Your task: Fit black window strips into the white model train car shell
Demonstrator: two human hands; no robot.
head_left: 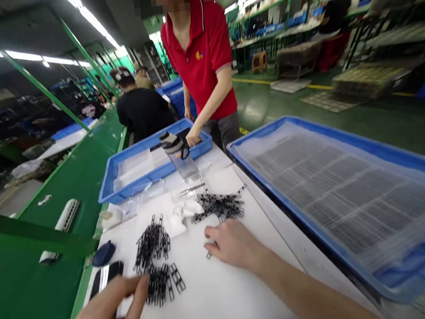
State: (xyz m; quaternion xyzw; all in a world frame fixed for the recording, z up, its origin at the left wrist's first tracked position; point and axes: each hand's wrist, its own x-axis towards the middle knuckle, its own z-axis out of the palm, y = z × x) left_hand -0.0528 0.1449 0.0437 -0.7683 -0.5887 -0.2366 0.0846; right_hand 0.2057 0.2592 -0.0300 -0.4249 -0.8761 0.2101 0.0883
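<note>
My left hand (109, 312) is at the lower left, thumb and forefinger pinched together at the edge of a pile of thin black ladder-shaped frames (159, 283). Whatever sits between those fingertips is hidden. Further right, my right hand (232, 244) is curled low over the white tabletop (217, 307), its fingers closed on a small black frame (208, 255) that mostly disappears behind them. Just above the left pile lies another heap of black frames (151, 246). A third, tangled heap (221, 204) is beyond my right hand, beside crumpled white tissue (183, 211).
A clear bottle (182, 160) stands before a blue tray (114, 193); a person in a red shirt (200, 53) reaches into that tray. At right is a large blue tray (339, 263) with film-covered sheets. Tweezers (191, 190), a phone (105, 276) and a dark blue lid (103, 254) lie nearby.
</note>
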